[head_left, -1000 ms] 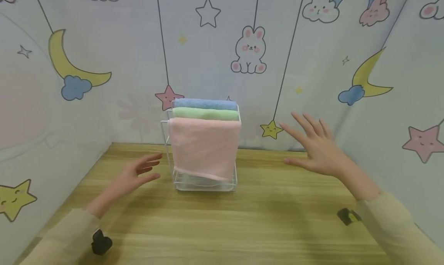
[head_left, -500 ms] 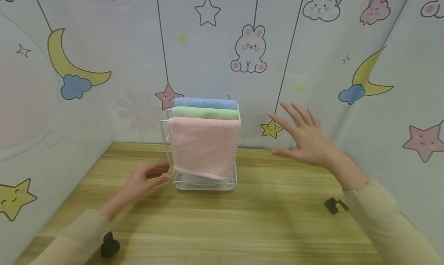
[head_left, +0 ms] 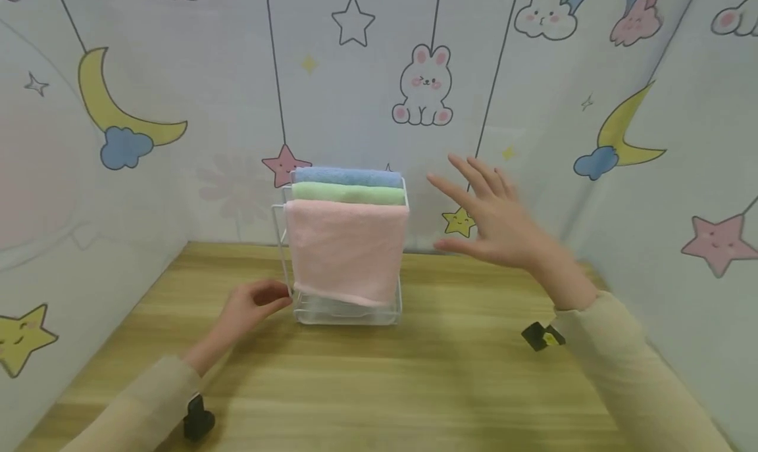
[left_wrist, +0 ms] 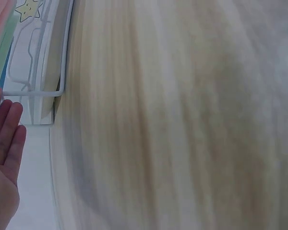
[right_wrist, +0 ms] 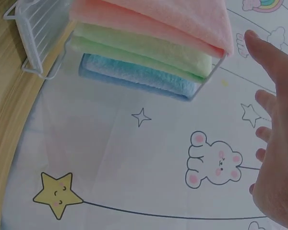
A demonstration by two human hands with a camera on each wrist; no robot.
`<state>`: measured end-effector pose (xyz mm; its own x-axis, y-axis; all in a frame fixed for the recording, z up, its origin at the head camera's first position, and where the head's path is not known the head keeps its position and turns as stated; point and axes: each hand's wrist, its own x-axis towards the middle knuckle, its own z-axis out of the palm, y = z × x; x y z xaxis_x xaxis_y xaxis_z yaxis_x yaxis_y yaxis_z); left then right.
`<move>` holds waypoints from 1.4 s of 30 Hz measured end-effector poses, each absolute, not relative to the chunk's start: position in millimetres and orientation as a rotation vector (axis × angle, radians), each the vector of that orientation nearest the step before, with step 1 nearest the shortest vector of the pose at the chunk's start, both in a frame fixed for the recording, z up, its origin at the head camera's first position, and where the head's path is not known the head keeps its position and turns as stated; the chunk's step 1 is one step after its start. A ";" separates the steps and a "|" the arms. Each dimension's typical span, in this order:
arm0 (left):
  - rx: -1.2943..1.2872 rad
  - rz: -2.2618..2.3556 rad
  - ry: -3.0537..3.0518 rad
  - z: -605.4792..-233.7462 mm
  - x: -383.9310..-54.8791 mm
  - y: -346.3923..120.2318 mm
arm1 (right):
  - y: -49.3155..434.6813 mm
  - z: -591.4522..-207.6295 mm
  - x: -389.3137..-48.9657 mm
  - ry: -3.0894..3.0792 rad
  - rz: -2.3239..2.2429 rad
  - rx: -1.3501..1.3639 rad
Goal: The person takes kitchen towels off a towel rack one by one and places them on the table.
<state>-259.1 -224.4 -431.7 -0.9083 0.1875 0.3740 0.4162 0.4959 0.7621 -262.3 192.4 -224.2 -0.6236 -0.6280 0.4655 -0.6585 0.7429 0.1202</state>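
A white wire towel rack (head_left: 348, 318) stands on the wooden tabletop. Over its bars hang a pink towel (head_left: 346, 251) in front, a light green towel (head_left: 348, 193) behind it and a blue towel (head_left: 349, 176) at the back. My left hand (head_left: 250, 307) pinches the wire at the rack's lower left side; in the left wrist view a fingertip of that hand (left_wrist: 5, 177) meets the wire. To the right of the rack my right hand (head_left: 497, 222) hovers with fingers spread, apart from the towels. The right wrist view has this hand (right_wrist: 281, 158) holding nothing.
Light walls (head_left: 225, 77) printed with moons, stars and rabbits enclose the wooden tabletop (head_left: 355, 393) at the back and both sides. The rack stands near the back wall. Dark wrist devices (head_left: 198, 418) sit at both sleeves.
My left hand has moved right and taken hold of the rack's side wire. My right hand has shifted left and up, closer to the towels. The rack and towels look unmoved.
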 end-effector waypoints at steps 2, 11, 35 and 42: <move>-0.507 -1.373 -2.495 -433.8 -258.6 -222.5 | 185.6 -223.0 -262.3 -2.432 0.097 0.998; -0.488 -1.376 -2.463 -434.2 -257.6 -216.2 | 155.2 -213.8 -262.9 -2.404 0.134 1.089; -0.540 -1.334 -2.524 -401.7 -243.1 -204.5 | 80.4 -208.6 -275.3 -2.382 0.521 1.272; -0.581 -1.399 -2.503 -426.5 -262.2 -217.2 | 72.9 -210.4 -280.2 -2.445 0.567 1.338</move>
